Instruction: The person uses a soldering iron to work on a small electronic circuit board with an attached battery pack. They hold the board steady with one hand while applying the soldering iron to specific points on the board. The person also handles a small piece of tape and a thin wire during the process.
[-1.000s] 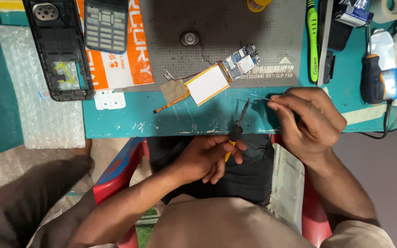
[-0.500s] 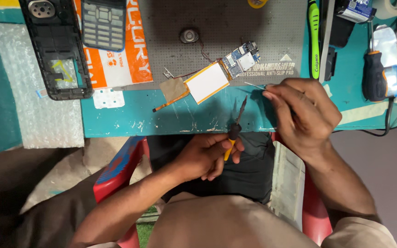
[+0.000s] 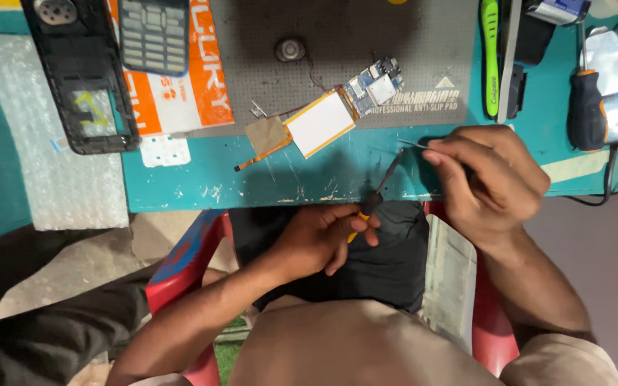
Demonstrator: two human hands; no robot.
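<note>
Teal-painted and scratched, the workbench (image 3: 252, 187) fills the upper half of the head view, with a grey anti-slip repair mat (image 3: 366, 43) laid on it as the landmark for everything else. On the mat's lower edge a small blue circuit board (image 3: 375, 82) is seen, joined to a white-faced rectangular display panel (image 3: 320, 123) that overhangs the mat towards the bench's near edge; a tan flex piece (image 3: 266, 136) is attached just left of the panel. A small round metal part (image 3: 290, 49) is seen near the mat's middle. Left of the mat, an orange-and-white box (image 3: 194, 93) is covered in part by a phone keypad (image 3: 154, 34), and further left a black phone housing (image 3: 80, 78) is laid out. Right of the mat, a green toothbrush (image 3: 491, 50) and a black-handled screwdriver (image 3: 586, 107) are found.

Below the mat's lower right corner, the right hand (image 3: 491, 182) is closed, its fingertips pinched on a thin metal tool (image 3: 413, 144) of which only the tip is seen. Below the mat, at the bench's near edge, the left hand (image 3: 320, 239) is curled around a small screwdriver (image 3: 377, 196) with a yellow-and-black handle, its dark shaft angled up towards the right hand's tool. A red chair (image 3: 180, 264) is visible beneath the arms.
</note>
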